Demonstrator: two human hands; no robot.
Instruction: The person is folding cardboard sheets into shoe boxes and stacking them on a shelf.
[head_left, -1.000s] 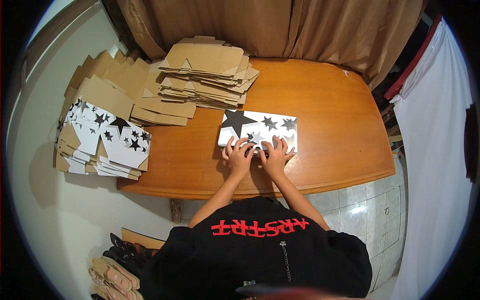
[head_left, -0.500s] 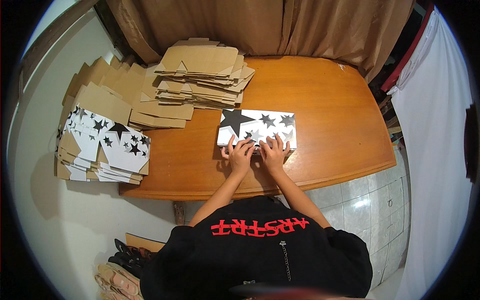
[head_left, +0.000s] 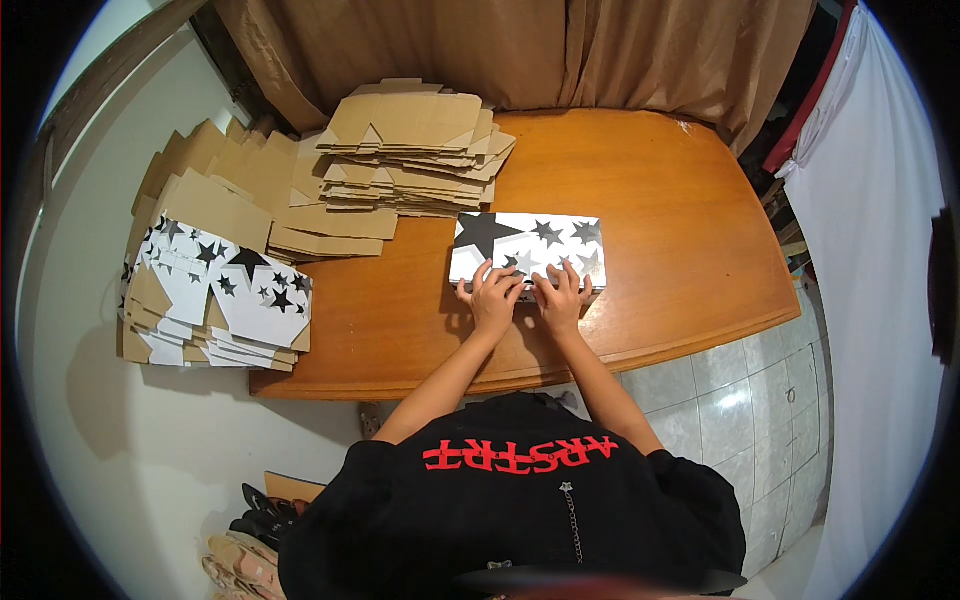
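Observation:
A closed cardboard box (head_left: pixel 528 240), white with black and grey stars, lies on the wooden table before me. My left hand (head_left: pixel 492 302) grips the left part of its near edge, fingers bent over the lid. Close beside it, my right hand (head_left: pixel 560 303) holds the same edge farther right, with fingertips on the top. Both hands' inner fingertips come near each other at the middle of the front edge. The box's front side is mostly hidden behind my hands.
Flat brown cardboard blanks (head_left: pixel 400 150) are stacked at the table's back left. More star-printed blanks (head_left: pixel 255 295) lie at its left end, by the white wall. Brown curtains (head_left: pixel 500 50) hang behind, and a white cloth (head_left: pixel 865 300) hangs at right. Shoes (head_left: pixel 250 545) sit at lower left.
The whole view has shifted slightly. My fingers have moved a little along the box's near edge, while the box stays in about the same place on the table.

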